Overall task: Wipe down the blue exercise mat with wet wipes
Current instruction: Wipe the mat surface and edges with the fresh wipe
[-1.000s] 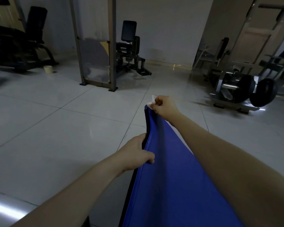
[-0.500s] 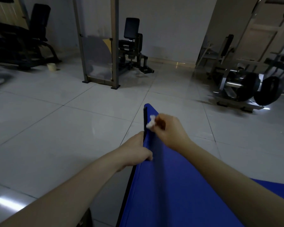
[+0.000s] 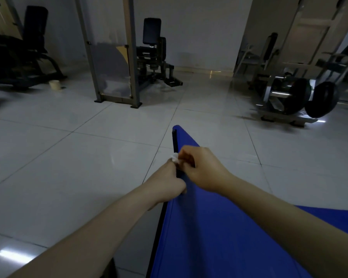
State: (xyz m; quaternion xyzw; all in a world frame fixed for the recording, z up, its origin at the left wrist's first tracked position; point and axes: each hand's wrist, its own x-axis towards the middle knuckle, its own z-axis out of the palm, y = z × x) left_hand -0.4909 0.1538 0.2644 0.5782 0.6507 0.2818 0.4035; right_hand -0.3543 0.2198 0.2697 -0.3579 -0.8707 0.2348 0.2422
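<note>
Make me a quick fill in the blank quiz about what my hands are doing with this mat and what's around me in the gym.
1. The right hand pinches a small crumpled ____ wipe.
2. The left hand grips the raised edge of the ____ mat.
3. The mat lies on a floor of pale glossy ____.
4. The two dark weight plates stand on the person's ____ side.

Missing words: white; blue; tiles; right.
</note>
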